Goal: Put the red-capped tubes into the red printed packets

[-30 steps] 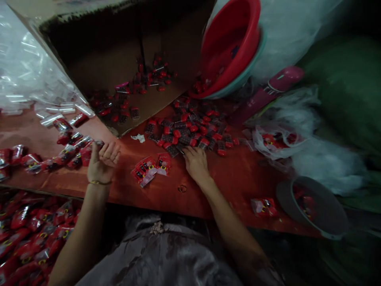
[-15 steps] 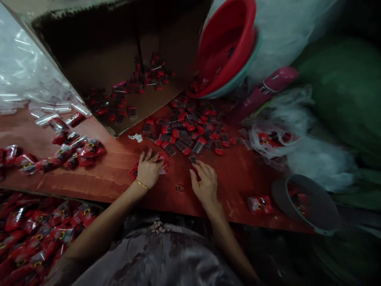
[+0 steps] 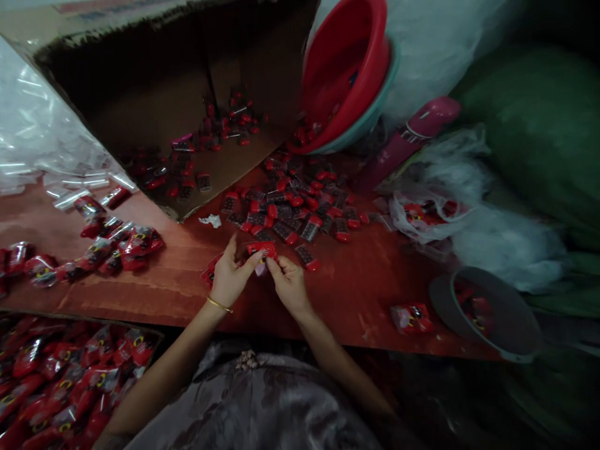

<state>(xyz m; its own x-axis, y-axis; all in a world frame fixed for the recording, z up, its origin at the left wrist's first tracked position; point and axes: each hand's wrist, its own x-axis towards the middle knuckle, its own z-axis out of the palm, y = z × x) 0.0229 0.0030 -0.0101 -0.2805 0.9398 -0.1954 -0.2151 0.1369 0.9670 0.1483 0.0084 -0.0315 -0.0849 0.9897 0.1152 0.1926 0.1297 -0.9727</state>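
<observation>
My left hand (image 3: 230,274), with a gold bangle at its wrist, pinches a small red printed card (image 3: 262,249) between thumb and fingers. My right hand (image 3: 289,284) grips the same card at its lower right edge, so the two hands almost meet. A pale patch shows under the card; what it is I cannot make out. Partly hidden behind my left hand, more red printed pieces (image 3: 209,273) lie on the table. Just beyond my right hand is a clear container with a red cap (image 3: 307,257), lying flat beside a loose heap of similar containers (image 3: 293,215).
An open cardboard box (image 3: 225,194) on its side holds more containers. Red basin (image 3: 380,59), pink bottle (image 3: 407,140) and grey bucket (image 3: 487,312) stand rightward. Filled red packets (image 3: 138,247) lie left, with more in a bin (image 3: 60,375) below. A white scrap (image 3: 210,220) lies ahead.
My right hand has moved left from the red-capped container to the card, closing on it. My left hand, flat on the red pieces before, now holds the card raised. The view shifted slightly.
</observation>
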